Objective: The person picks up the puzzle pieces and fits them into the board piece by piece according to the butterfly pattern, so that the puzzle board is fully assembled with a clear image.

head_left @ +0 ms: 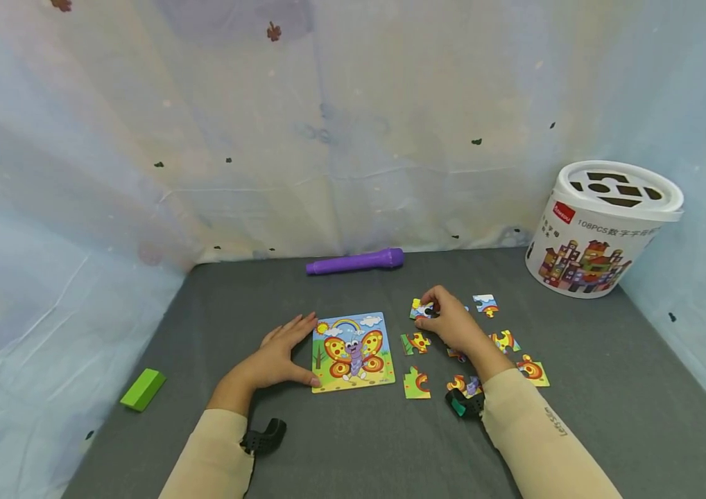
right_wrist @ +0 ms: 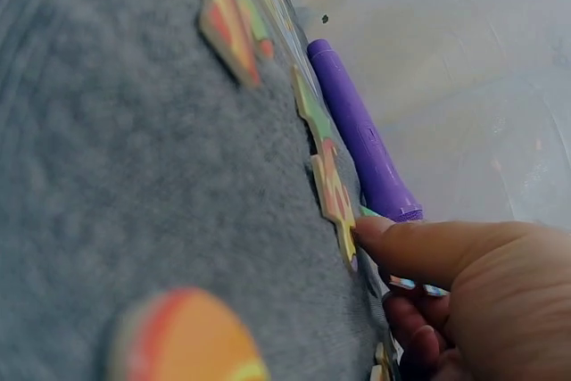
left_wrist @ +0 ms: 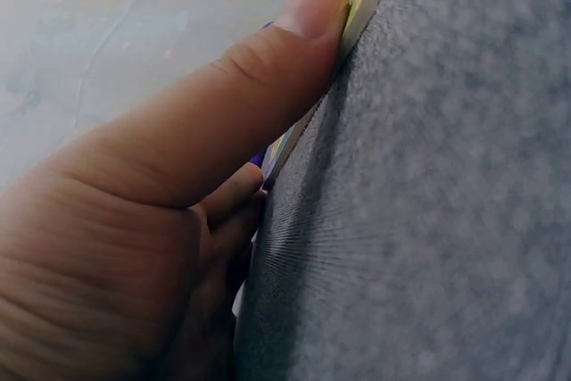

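A square butterfly picture board (head_left: 356, 353) lies flat on the grey table. My left hand (head_left: 278, 353) rests along the board's left side, fingers straight and spread; its thumb touches the lower left corner, seen close in the left wrist view on the board's edge (left_wrist: 364, 11). My right hand (head_left: 453, 326) pinches a jigsaw piece (head_left: 417, 309) of sky and yellow between thumb and fingers, to the right of the board. Below that piece lie a piece with green and a yellow wing (head_left: 415, 343) and a green corner piece (head_left: 416, 384).
More loose pieces lie around my right forearm, among them a cloud piece (head_left: 485, 305) and an orange-ringed corner piece (head_left: 534, 371). A purple toy microphone (head_left: 355, 262) lies at the back. A white block tub (head_left: 599, 232) stands back right, a green block (head_left: 143, 389) far left.
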Available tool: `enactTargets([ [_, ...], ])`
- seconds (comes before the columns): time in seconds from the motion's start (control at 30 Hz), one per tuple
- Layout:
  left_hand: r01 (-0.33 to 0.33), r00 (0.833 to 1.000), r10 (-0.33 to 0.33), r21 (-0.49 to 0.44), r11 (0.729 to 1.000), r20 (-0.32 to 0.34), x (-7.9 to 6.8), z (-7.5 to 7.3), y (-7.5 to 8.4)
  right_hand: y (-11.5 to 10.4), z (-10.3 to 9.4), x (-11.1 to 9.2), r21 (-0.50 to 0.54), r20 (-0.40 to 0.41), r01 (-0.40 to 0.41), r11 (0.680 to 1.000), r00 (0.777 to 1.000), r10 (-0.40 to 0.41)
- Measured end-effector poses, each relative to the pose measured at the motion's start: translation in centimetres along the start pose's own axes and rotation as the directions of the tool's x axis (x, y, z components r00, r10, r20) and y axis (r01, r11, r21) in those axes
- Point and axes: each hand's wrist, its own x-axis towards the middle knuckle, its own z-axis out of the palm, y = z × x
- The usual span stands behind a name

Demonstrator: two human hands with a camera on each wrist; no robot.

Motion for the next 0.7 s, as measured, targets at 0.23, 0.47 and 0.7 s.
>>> enactTargets([
  [0.23, 0.003, 1.000, -0.004, 0.007, 1.000, 0.012, -0.1, -0.1, 0.0, 0.2, 0.2, -0.4, 0.062, -0.059, 0.052, 0.997, 0.997, -0.048],
  [0.47, 0.002, 1.000, -0.002, 0.008, 1.000, 0.012, -0.1, -0.1, 0.2, -0.8, -0.2, -0.7, 0.144, -0.165, 0.119, 0.982, 0.982, -0.095],
  [0.7, 0.002, 1.000, -0.002, 0.004, 1.000, 0.005, -0.2, -0.1, 0.3, -2.5, -0.7, -0.9, 0.235, -0.198, 0.141, 0.962, 0.976, -0.095],
])
